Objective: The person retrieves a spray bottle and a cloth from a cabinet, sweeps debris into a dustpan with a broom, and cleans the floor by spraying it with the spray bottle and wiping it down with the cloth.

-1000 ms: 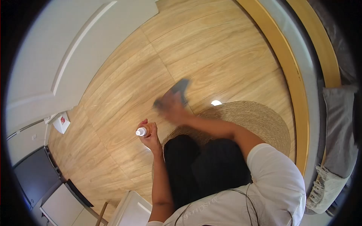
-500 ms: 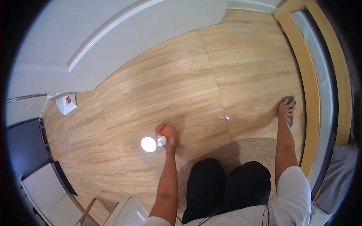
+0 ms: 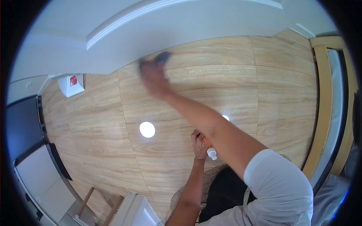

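Observation:
My right hand (image 3: 154, 80) reaches far across to the floor by the white panel's base, smeared by motion. Its fingers are on a dark grey cloth (image 3: 163, 57), whose edges show beyond them. Close to my knees, my left hand (image 3: 198, 144) is wrapped round a bottle (image 3: 212, 153) with orange contents and a white cap. The cap points back toward me, and my right forearm passes over part of the bottle.
A white panelled door or cabinet front (image 3: 151, 34) borders the wood-look floor (image 3: 181, 79). A wooden bed frame (image 3: 320, 113) runs along the right. At left are a small white box with a red label (image 3: 71, 86) and a white stool-like piece (image 3: 135, 211).
My right hand has swept the cloth from beside the bed frame to the panel's base at upper left. The view has shifted, and my left hand still holds the bottle.

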Available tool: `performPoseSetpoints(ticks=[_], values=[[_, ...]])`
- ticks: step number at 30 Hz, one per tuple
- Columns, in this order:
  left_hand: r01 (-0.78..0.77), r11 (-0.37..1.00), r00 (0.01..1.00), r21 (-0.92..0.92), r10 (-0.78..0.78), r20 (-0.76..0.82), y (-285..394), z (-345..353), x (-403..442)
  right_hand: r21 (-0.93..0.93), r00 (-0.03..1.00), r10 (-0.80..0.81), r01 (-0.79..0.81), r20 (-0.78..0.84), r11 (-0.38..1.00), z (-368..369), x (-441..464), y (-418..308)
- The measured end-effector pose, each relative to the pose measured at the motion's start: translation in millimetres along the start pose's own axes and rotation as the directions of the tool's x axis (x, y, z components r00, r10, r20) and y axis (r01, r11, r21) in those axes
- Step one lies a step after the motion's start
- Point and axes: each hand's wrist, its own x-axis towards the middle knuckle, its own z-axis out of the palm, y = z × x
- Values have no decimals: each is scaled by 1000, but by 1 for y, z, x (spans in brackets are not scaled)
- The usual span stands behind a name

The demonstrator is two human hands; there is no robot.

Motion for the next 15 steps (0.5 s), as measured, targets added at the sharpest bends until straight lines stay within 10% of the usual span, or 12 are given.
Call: performPoseSetpoints(ticks=[5,10,15], values=[[177,950,984,-258,-169,52,-56,1,-36,83,650,-657,684,382,725,63,-72,-65],[-255,901,940,350,316,-130,27,8,14,-88,808,-544,573,228,814,-32,-110,51],[-79,992,954,-97,47,-296,66,76,34,-411,995,-65,27,-79,911,-250,-180,280]])
